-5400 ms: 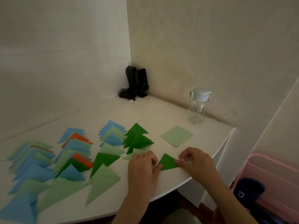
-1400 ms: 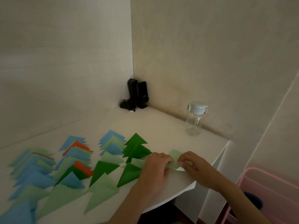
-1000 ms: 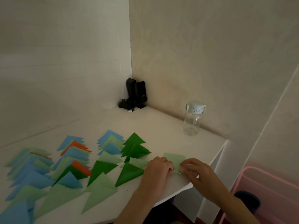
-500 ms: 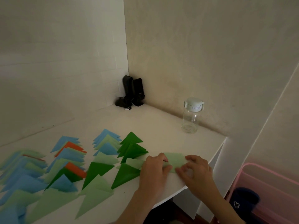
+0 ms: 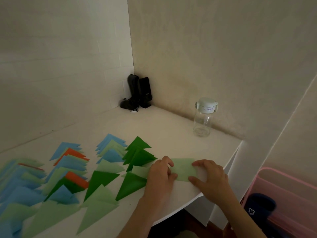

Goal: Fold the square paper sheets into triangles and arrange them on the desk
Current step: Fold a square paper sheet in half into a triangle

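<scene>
Progress check, head view. Folded triangles [image 5: 101,182] cover the left and middle of the surface [image 5: 164,133], laid in overlapping rows that run from the near edge toward the far side: blue, light green, dark green, a few orange. The leftmost rows are blurred, so no count attempted. The row nearest the hands ends with a dark green triangle [image 5: 131,187] at the near edge, its right corner just beside the left wrist.

One light green sheet [image 5: 184,169] lies flat near the front right corner of the surface, between the two hands. Outline reads as a four-sided piece, not yet a triangle; whether a crease is already in it cannot be told.

Left hand [image 5: 161,174]: fingers curled down onto the sheet's left edge, appearing to pinch or press it; exact contact hidden under the knuckles. Right hand [image 5: 208,176]: fingers and thumb bear on the sheet's right side, thumb at the near edge, fingertips at the far edge, so it looks pinned flat rather than lifted.

Judgement: task is far along. Most sheets appear folded and placed; this sheet is mid-fold. No other unfolded squares visible on the surface, so this may be the last, though a supply outside the view cannot be excluded.

Remaining: finish the diagonal fold, crease, add to a row.

Also present: clear bottle [image 5: 204,117] by the right wall, black speakers [image 5: 139,92] in the far corner.
</scene>
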The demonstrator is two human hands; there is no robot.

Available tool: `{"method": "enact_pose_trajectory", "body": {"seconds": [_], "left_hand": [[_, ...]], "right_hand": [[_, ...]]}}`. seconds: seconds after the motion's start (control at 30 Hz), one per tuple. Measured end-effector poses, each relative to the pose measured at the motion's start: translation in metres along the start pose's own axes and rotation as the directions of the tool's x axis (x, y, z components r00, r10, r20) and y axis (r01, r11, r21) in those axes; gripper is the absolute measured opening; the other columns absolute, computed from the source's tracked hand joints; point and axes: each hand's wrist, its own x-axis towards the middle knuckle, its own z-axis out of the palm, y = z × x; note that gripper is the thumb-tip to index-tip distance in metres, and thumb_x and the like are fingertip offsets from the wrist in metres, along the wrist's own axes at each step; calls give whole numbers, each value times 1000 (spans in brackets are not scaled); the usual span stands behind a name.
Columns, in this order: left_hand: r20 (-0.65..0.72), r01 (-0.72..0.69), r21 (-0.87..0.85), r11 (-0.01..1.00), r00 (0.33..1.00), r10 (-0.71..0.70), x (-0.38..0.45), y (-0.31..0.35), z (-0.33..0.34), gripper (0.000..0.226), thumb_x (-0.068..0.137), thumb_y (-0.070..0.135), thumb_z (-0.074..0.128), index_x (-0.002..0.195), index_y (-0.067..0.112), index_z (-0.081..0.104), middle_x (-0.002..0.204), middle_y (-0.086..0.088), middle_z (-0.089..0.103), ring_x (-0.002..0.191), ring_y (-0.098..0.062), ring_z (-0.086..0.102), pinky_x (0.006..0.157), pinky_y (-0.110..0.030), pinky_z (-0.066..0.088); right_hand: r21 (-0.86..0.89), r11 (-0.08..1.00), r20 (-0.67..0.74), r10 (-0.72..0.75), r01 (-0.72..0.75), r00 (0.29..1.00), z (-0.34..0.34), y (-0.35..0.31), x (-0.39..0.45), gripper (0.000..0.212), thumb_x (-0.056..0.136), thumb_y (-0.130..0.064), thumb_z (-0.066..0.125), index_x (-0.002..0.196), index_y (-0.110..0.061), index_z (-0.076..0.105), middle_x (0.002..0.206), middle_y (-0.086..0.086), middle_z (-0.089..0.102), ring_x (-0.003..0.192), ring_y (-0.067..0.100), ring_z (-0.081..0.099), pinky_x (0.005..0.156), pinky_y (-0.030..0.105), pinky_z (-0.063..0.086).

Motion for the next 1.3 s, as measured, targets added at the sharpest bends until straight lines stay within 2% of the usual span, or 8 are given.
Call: {"method": "enact_pose_trajectory", "body": {"seconds": [0.3,0.47,0.6,0.77,0.83,0.93,1.1,1.3], "left_hand": [[73,-36,-53,998,997,40,0,-3,-12,15,86,2,61,88,14,70,85,3,57,71,-2,51,69,-6,40],[-47,-210,123,970,975,217,-10,2,4,22,87,1,54,92,15,70,90,2,54,85,-10,47,72,-16,36],[11,-325,174,930,945,328,-26,14,18,27,92,32,48,97,13,65,95,0,53,90,-13,44,74,-25,40],[-52,-265,369,891,951,305,-29,18,18,48,72,64,42,74,19,60,78,5,53,73,-12,48,61,-25,43],[-58,-253,410,876,951,302,-29,22,16,40,70,60,44,66,22,57,69,8,52,63,-10,48,54,-24,39],[-37,-265,416,870,951,307,-26,20,12,18,69,38,62,61,24,56,64,9,52,56,-10,50,52,-23,35],[40,-275,385,881,959,282,-25,5,1,19,69,13,73,60,21,58,62,7,56,58,-11,53,57,-24,39],[-66,-187,387,903,971,230,-27,-4,-13,17,69,18,76,63,21,61,66,8,61,74,-17,50,66,-33,41]], "right_hand": [[-51,998,114,51,-45,992,-5,-6,0,32,83,-42,65,109,-53,53,115,-28,41,123,10,26,98,29,17],[-76,994,115,82,-74,990,-8,-12,3,22,83,-44,62,104,-50,60,106,-23,49,121,12,39,104,36,28],[-130,988,1,89,-88,996,-3,-20,-4,28,92,-25,48,104,-36,70,111,-8,66,108,18,55,98,39,42],[67,991,34,115,-117,993,-11,-28,-19,30,88,-14,49,100,-28,73,104,-11,70,81,3,60,67,5,42],[115,989,102,82,-93,991,-12,-33,-23,30,88,-17,49,101,-32,72,105,-13,69,89,1,60,69,4,40],[-58,998,61,-13,17,998,-15,-33,-24,30,85,-24,55,109,-41,63,106,-16,58,106,6,53,96,28,40],[-293,942,125,-131,163,983,-23,-17,-7,48,76,-54,66,121,-56,48,112,-18,33,111,7,33,92,32,25],[-119,979,127,-149,164,981,-12,-4,4,9,80,-52,64,79,-58,58,100,-27,50,104,2,46,92,33,30]]}}
